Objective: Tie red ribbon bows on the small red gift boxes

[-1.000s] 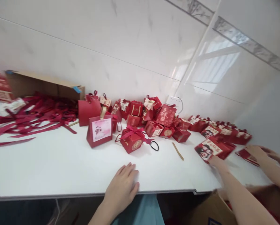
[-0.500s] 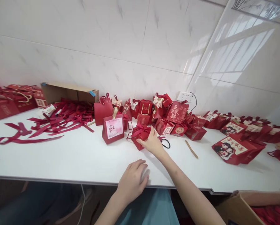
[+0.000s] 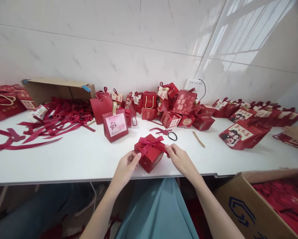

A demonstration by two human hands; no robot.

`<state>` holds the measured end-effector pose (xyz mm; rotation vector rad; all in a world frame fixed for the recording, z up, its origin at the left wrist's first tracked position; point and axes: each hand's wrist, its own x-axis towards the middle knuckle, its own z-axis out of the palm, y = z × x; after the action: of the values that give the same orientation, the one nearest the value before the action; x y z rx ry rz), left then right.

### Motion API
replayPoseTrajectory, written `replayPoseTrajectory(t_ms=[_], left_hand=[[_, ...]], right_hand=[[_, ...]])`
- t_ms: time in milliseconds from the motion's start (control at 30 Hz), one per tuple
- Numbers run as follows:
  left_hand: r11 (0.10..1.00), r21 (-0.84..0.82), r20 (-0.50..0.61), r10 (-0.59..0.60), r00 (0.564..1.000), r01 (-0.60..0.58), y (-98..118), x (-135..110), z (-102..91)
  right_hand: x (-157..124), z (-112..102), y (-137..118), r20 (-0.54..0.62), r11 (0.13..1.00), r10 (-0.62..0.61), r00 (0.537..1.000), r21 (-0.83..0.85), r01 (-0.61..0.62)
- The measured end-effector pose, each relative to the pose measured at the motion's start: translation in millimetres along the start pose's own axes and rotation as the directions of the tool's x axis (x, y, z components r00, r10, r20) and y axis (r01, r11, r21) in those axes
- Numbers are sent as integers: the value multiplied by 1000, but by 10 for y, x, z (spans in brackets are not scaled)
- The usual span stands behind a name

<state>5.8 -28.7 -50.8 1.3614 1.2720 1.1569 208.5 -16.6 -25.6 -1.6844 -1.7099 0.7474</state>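
A small red gift box (image 3: 152,162) stands near the table's front edge, with a red ribbon (image 3: 149,142) tied in a bow on its lid. At the box's left side is my left hand (image 3: 125,167), its thumb and fingers closed on a ribbon end beside the lid; part of that grip is hidden. My right hand (image 3: 182,161) pinches the ribbon's right tail just off the box's corner. Behind the box lie a loose piece of red ribbon (image 3: 161,131) and a black elastic loop (image 3: 172,135).
A red box with a pink picture card (image 3: 116,126) stands at the left. Further back are piled red gift boxes (image 3: 185,101), loose ribbons beside an open carton (image 3: 56,81), and a tan strip (image 3: 198,139). Another person's hand (image 3: 297,134) is at the right, above a carton of ribbons (image 3: 233,202).
The bowed box has come toward me, to the table's front edge. My left hand has risen to its left side, and my right hand has shifted from its top to the right ribbon tail.
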Motion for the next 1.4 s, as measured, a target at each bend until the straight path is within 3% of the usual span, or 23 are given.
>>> replayPoseTrajectory(t_ms=[67, 200, 300, 367, 400, 467, 533, 700, 800, 900, 1033, 1167, 1300, 1400], left_hand=[[1000, -13, 40, 9, 999, -8, 46, -17, 18], [993, -116, 114, 44, 993, -30, 54, 32, -65], [922, -387, -43, -47, 998, 27, -2, 120, -363], [808, -588, -259, -223, 940, 29, -35, 167, -623], [772, -635, -292, -291, 911, 43, -40, 182, -741], [733, -677, -300, -352, 887, 62, -15, 196, -908], [737, -675, -296, -317, 901, 38, 69, 202, -969], [725, -672, -304, -87, 949, -149, 496, 288, -858], [692, -700, -217, 26, 976, -174, 792, 392, -707], [740, -648, -122, 130, 984, -179, 1039, 487, -501], [802, -552, 9, 277, 961, -226, 1255, 557, -249], [813, -511, 114, 387, 915, -280, 1358, 584, -132], [825, -471, 130, 415, 901, -312, 1386, 586, -110], [832, -449, 130, 423, 897, -327, 1390, 565, -107]], right_hand=[[66, 36, 36, 100, 991, -41, 994, 131, 28], [164, 38, 110, 73, 849, -151, 986, 520, 92], [217, -192, 302, -75, 674, 21, 997, 738, 41], [226, -403, 476, -209, 540, 220, 953, 839, 60], [220, -498, 554, -224, 497, 276, 935, 865, 60], [193, -636, 650, -179, 458, 290, 940, 889, 29], [166, -713, 640, -146, 448, 247, 958, 894, 21], [225, -844, 218, -218, 375, 118, 969, 913, 160], [325, -891, -162, -179, 330, -17, 984, 928, 174], [413, -858, -530, -151, 352, -164, 975, 914, 201], [463, -760, -894, -80, 398, -323, 943, 892, 212], [442, -706, -1055, -5, 410, -410, 912, 892, 189], [426, -677, -1088, 11, 409, -488, 873, 886, 218], [433, -658, -1099, 14, 429, -489, 872, 874, 227]])
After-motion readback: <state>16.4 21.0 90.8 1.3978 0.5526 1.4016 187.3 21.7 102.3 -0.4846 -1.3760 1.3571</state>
